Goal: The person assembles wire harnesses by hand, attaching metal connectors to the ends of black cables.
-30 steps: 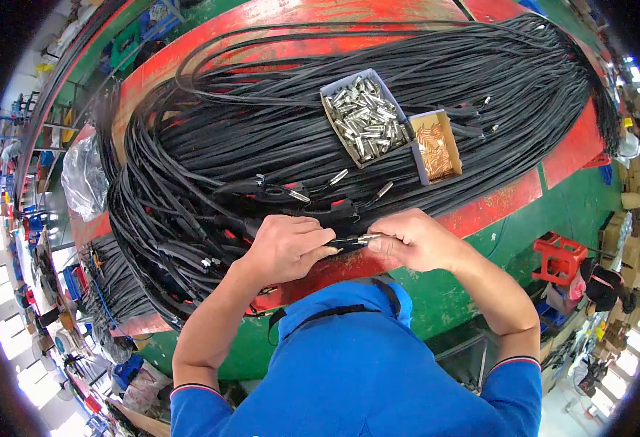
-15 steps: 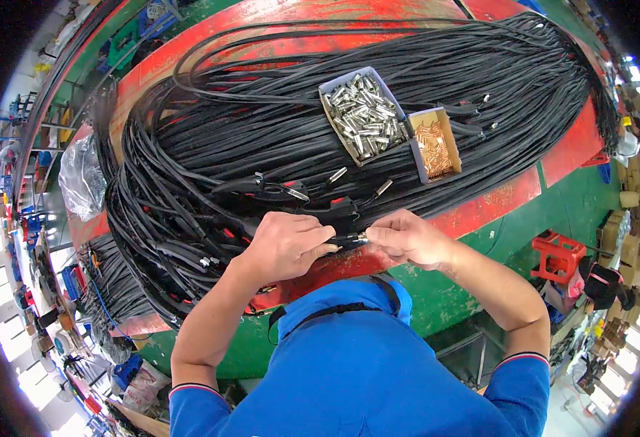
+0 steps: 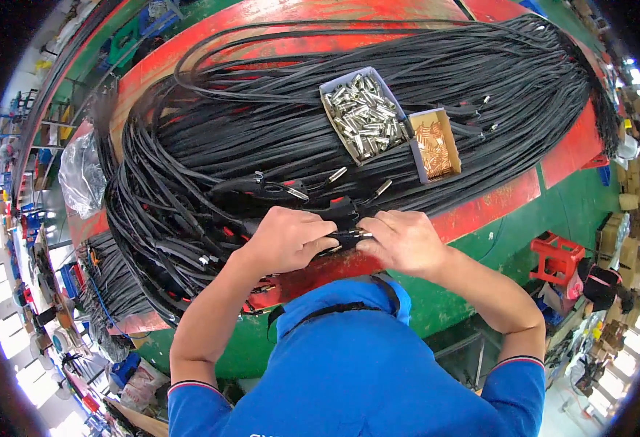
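Item: one thin black cable end with a small silver metal tip (image 3: 349, 237), lying between the hands, just above the near edge of a paint-worn red surface (image 3: 491, 207).

Left hand (image 3: 291, 239): fingers curling, thumb nearly meeting them; it is gripping the black part.

Right hand (image 3: 405, 242): fingers and thumb closing to a narrow pinch; it is holding the item's silver side, the exact contact being hidden.

Stock beyond the hands: a lilac-grey open cardboard box (image 3: 387, 89), holding many loose silver metal cylinders (image 3: 366, 118); beside it, a smaller tan-lined cardboard box (image 3: 428, 119), holding loose copper-coloured pins (image 3: 434, 149). Both are resting on long black cables (image 3: 261, 124).

Status: just beyond the hands, several slim silver tips (image 3: 384, 187) are showing, apparently joined to black ends. The held end is seemingly mid-work; its completeness cannot be told. Plenty of parts are lying unattached.
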Tool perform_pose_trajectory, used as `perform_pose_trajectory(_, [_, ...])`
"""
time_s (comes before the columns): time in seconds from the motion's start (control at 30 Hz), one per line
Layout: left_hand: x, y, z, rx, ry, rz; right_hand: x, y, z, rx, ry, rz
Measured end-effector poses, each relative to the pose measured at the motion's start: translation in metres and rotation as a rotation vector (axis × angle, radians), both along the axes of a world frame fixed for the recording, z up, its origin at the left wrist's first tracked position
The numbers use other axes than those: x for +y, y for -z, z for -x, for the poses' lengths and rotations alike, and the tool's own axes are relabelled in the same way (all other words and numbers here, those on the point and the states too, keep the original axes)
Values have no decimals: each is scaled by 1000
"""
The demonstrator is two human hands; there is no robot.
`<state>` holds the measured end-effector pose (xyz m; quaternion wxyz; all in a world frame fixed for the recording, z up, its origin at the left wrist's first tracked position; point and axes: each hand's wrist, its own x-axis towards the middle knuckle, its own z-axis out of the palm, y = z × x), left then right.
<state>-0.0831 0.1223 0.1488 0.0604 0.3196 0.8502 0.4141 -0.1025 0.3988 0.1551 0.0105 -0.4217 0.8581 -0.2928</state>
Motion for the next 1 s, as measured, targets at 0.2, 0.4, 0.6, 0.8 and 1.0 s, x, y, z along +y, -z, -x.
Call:
perform_pose_trajectory(0.2, [0, -2, -5, 62, 31, 44, 10, 12, 6, 89, -207, -13])
perform_pose_trajectory(0.4, [0, 2, -10, 153, 38, 26, 5, 6, 5, -423, -174, -102])
perform_pose_trajectory(0.6, [-4, 4, -8, 124, 33, 34, -7, -8, 33, -1515, 2, -185])
perform_pose_trajectory(0.8, [-6, 4, -4, 67, -23, -18, 2, -14, 24, -180, -113, -58])
perform_pose_trajectory(1.0, [-6, -1, -3, 56, -3, 12, 8, -6, 19, 3, -199, -29])
